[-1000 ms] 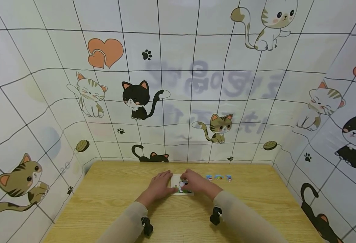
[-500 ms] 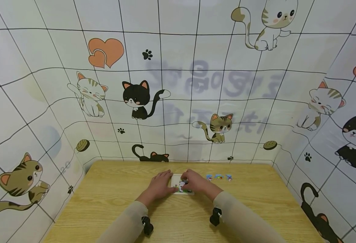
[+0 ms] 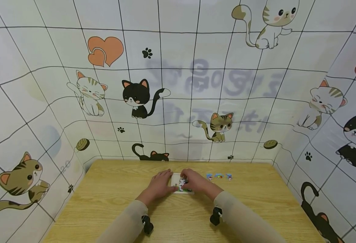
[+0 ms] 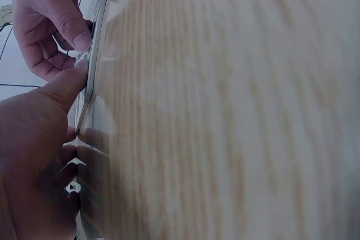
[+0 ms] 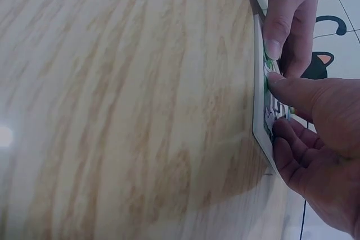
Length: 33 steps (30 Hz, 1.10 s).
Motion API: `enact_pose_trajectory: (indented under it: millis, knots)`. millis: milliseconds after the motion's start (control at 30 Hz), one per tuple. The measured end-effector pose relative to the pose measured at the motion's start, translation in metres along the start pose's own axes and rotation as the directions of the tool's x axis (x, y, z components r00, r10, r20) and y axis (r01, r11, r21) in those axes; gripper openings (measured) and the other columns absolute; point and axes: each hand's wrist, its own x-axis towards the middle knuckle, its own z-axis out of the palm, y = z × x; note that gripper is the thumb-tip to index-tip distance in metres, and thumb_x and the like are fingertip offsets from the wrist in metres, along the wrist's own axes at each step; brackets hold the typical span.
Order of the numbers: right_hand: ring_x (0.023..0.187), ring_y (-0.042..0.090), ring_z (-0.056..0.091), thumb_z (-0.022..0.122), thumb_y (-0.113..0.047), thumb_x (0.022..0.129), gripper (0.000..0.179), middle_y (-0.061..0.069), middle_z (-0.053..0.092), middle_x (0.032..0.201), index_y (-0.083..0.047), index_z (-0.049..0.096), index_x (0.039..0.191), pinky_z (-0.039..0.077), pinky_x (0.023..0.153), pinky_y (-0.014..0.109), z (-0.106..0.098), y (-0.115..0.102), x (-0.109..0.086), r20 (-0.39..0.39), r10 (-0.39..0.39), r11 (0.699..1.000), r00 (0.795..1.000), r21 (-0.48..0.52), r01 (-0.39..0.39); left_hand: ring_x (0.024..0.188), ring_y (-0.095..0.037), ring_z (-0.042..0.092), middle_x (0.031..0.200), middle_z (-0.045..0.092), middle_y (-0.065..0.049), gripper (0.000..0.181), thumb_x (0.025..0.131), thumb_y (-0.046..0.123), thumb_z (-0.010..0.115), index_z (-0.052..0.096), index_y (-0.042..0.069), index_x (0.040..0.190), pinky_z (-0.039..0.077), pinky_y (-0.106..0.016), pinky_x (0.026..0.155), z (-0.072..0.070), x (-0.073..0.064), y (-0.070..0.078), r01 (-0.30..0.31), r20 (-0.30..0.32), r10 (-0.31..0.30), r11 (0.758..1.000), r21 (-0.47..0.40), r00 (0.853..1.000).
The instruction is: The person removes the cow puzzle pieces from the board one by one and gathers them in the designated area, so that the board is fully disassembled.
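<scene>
A small white-framed puzzle board (image 3: 176, 177) lies at the far middle of the wooden table, its lower part showing a colourful picture with black-and-white shapes. My left hand (image 3: 159, 185) rests along the board's left side, fingers extended and thumb on the lower left corner. Over the board's right half, my right hand (image 3: 195, 181) has curled fingers and thumb around a printed puzzle piece (image 5: 276, 107), partly hidden under it. The left wrist view shows the right thumb (image 4: 80, 40) close by the left thumb at the board's edge (image 4: 96, 60).
Several loose bluish puzzle pieces (image 3: 219, 176) lie in a row on the table (image 3: 251, 199), right of the board. A wall covering with cartoon cats (image 3: 178, 101) encloses the table's back and sides. Black wrist cameras (image 3: 215, 216) hang from the sleeves.
Both hands keep their places at the board, and the loose pieces stay where they were. The head view has shifted very slightly.
</scene>
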Motion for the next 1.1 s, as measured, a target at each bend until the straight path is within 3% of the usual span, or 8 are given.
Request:
enact_pose_trajectory:
  millis: [400, 667, 800, 1100]
  knots:
    - [0.111, 0.029, 0.066, 0.085, -0.009, 0.099, 0.044, 0.014, 0.067, 0.124, 0.004, 0.065, 0.136, 0.057, 0.095, 0.053, 0.002, 0.006, -0.003, -0.015, -0.011, 0.994, 1.000, 0.112, 0.012, 0.159, -0.045, 0.038, 0.174, 0.042, -0.018, 0.086, 0.101, 0.057, 0.078, 0.052, 0.005, 0.163, 0.031, -0.072, 0.124, -0.003, -0.001, 0.002, -0.010, 0.003, 0.010, 1.000, 0.005, 1.000]
    - [0.106, 0.024, 0.068, 0.081, -0.007, 0.102, 0.040, 0.006, 0.071, 0.119, -0.001, 0.068, 0.138, 0.059, 0.091, 0.050, -0.003, 0.013, -0.004, 0.006, 0.015, 0.988, 1.000, 0.154, -0.016, 0.159, -0.045, 0.037, 0.174, 0.041, -0.018, 0.085, 0.100, 0.057, 0.079, 0.052, 0.006, 0.163, 0.030, -0.072, 0.124, 0.000, 0.001, 0.000, -0.004, -0.003, 0.004, 1.000, -0.011, 1.000]
    - [0.102, 0.021, 0.067, 0.080, -0.006, 0.102, 0.038, 0.005, 0.072, 0.118, -0.001, 0.069, 0.138, 0.058, 0.087, 0.047, -0.003, 0.015, -0.004, 0.008, 0.013, 0.987, 1.000, 0.161, -0.015, 0.160, -0.044, 0.037, 0.175, 0.042, -0.016, 0.086, 0.099, 0.058, 0.079, 0.053, 0.008, 0.163, 0.030, -0.072, 0.125, 0.005, 0.002, -0.004, -0.009, -0.018, 0.008, 1.000, -0.023, 1.000]
    - [0.091, 0.012, 0.065, 0.078, -0.010, 0.105, 0.040, 0.002, 0.071, 0.119, -0.003, 0.070, 0.143, 0.057, 0.079, 0.037, 0.000, 0.020, -0.006, -0.022, 0.000, 0.990, 1.000, 0.144, 0.003, 0.158, -0.045, 0.038, 0.174, 0.042, -0.017, 0.086, 0.101, 0.062, 0.075, 0.052, 0.006, 0.163, 0.033, -0.071, 0.123, 0.000, -0.002, 0.001, -0.017, -0.018, 0.017, 1.000, 0.011, 1.000]
